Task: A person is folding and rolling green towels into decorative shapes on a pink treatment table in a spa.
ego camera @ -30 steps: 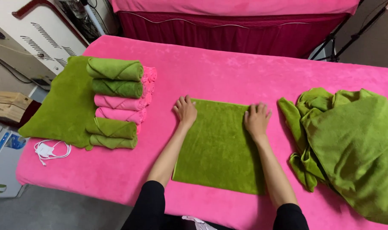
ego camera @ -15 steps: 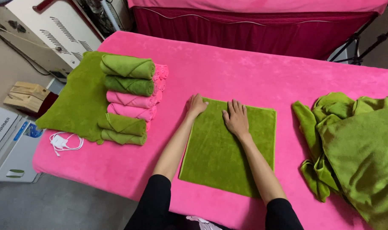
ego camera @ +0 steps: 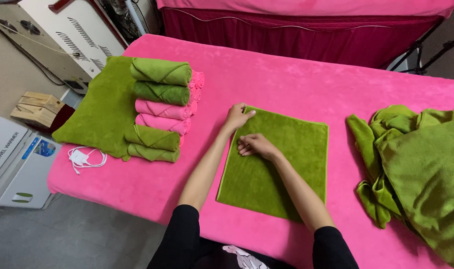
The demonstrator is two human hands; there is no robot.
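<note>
While both forearms reach out from black sleeves in the head view, a flat green towel (ego camera: 279,164) lies spread as a rectangle on the pink tabletop (ego camera: 296,79), just in front of the person. The left hand (ego camera: 237,117) rests at the towel's far left corner, fingers loosely extended with the tips on the edge; whether they pinch the cloth cannot be told. The right hand (ego camera: 256,145) lies palm-down and flat on the towel's left part, just near the left hand, fingers together and pointing left, holding nothing. To the left stands a stack of rolled towels (ego camera: 161,110), green and pink in turn, partly on a larger green cloth (ego camera: 100,112) spread at the tabletop's left edge. A white cable (ego camera: 85,158) lies coiled just beside that cloth, near the front edge. At the right, well apart from the hands, sits a heap of crumpled green towels (ego camera: 416,164).
</note>
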